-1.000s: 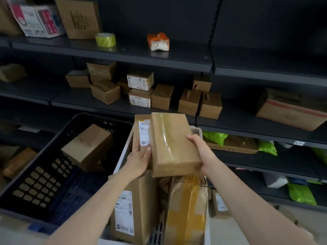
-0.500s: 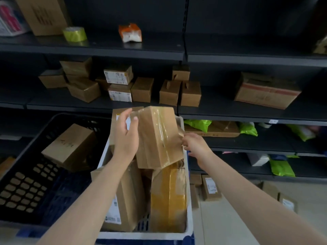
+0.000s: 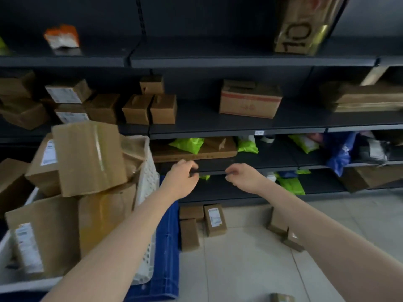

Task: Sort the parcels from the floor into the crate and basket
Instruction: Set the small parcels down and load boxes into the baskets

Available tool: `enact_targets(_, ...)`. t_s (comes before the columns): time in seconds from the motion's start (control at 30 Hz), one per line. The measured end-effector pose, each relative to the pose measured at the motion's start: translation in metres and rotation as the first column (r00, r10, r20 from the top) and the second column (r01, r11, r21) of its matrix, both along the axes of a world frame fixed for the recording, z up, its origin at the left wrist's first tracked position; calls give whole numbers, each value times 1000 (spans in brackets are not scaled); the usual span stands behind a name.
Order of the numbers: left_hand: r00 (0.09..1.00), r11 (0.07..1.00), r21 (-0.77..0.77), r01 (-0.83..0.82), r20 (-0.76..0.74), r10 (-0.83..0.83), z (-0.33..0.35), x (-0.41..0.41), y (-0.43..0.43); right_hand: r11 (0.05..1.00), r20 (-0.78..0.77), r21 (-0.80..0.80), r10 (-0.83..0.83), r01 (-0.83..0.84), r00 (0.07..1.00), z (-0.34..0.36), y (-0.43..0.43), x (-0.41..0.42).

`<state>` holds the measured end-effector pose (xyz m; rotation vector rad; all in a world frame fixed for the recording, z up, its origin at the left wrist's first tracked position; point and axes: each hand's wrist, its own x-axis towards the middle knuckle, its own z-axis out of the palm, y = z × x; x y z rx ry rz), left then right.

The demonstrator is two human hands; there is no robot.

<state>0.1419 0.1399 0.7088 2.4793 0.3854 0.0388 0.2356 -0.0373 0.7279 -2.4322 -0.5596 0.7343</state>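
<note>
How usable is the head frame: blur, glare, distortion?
Head view: motion blur throughout, worst on the flat boxes at far right; the wide-angle lens bows the shelves, which are dim; floor tiles brighter; glare streak on the top parcel tape.

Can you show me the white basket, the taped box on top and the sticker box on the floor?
white basket (image 3: pixel 149 177), head view, on its lattice side wall
taped box (image 3: pixel 91 158), head view, middle of its broad face
sticker box (image 3: pixel 215 219), head view, on its white label
</note>
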Motion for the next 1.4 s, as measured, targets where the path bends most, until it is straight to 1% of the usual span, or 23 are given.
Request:
enact_targets(0.03,996,1000,7,9,-86,-9,-13,6,-12,999,15,-32,7,-6,1000,-3,-20,10)
enact_targets(0.1,981,1000,2,2,-196,-2,-32,18,-32,996,37,-89,-4,7,999,-9,-54,32)
enact_targets(0.17,970,1000,-11,-15,-242,12,-44,31,-43,993,15,-102,-50,52,999,-17,-75,53)
enact_targets(0.27,965,1000,2,-28,-259,28,-63,55,-48,989,0,-118,-92,92,996,-36,-87,82)
enact_targets(0.33,952,999,-8,-42,-304,38,-84,70,-47,988,-57,-111,-117,111,991,-63,-87,97)
enact_targets(0.4,932,998,-32,-61,-360,45,-120,81,-45,986,-107,-124,-127,113,986,-106,-85,110)
enact_targets(0.47,915,995,-51,-87,-399,60,-169,89,-41,981,-146,-161,-131,107,980,-161,-83,119)
enact_targets(0.53,890,991,-52,-126,-448,89,-231,94,-36,972,-204,-195,-169,129,964,-228,-81,124)
enact_targets(0.63,801,973,-51,-227,-578,157,-343,89,-35,955,-279,-260,-213,140,936,-344,-73,123)
enact_targets(0.73,717,957,-1,-291,-663,217,-468,85,-38,948,-292,-318,-110,12,950,-469,-57,120)
enact_targets(0.8,689,947,72,-312,-670,278,-548,86,-37,947,-298,-313,-24,-74,954,-546,-39,123)
enact_targets(0.83,684,943,104,-316,-664,302,-586,86,-35,943,-281,-305,42,-131,959,-583,-29,126)
enact_targets(0.9,677,930,166,-327,-646,353,-654,90,-32,906,-192,-300,251,-300,949,-649,-3,136)
enact_targets(0.97,674,913,265,-310,-617,407,-717,97,-24,816,-57,-333,482,-472,874,-705,27,152)
enact_targets(1.03,658,889,347,-299,-600,455,-771,105,-14,716,75,-386,652,-581,754,-751,61,169)
enact_targets(1.1,635,862,383,-332,-585,504,-809,108,-5,659,154,-406,733,-634,663,-786,93,182)
enact_targets(1.17,611,834,383,-397,-568,552,-827,105,3,624,176,-417,769,-661,614,-809,118,188)
enact_targets(1.23,562,816,359,-453,-596,574,-832,99,9,598,139,-430,784,-677,605,-818,132,192)
enact_targets(1.3,559,832,291,-472,-631,538,-831,90,13,566,102,-458,799,-685,592,-817,133,193)
enact_targets(1.33,581,840,190,-507,-645,497,-829,86,16,556,98,-470,805,-685,585,-815,131,194)
enact_targets(1.37,611,818,14,-575,-657,441,-821,81,19,558,102,-471,803,-683,587,-813,128,195)
enact_targets(1.4,640,706,-232,-669,-663,389,-812,76,22,572,111,-464,795,-676,596,-809,124,195)
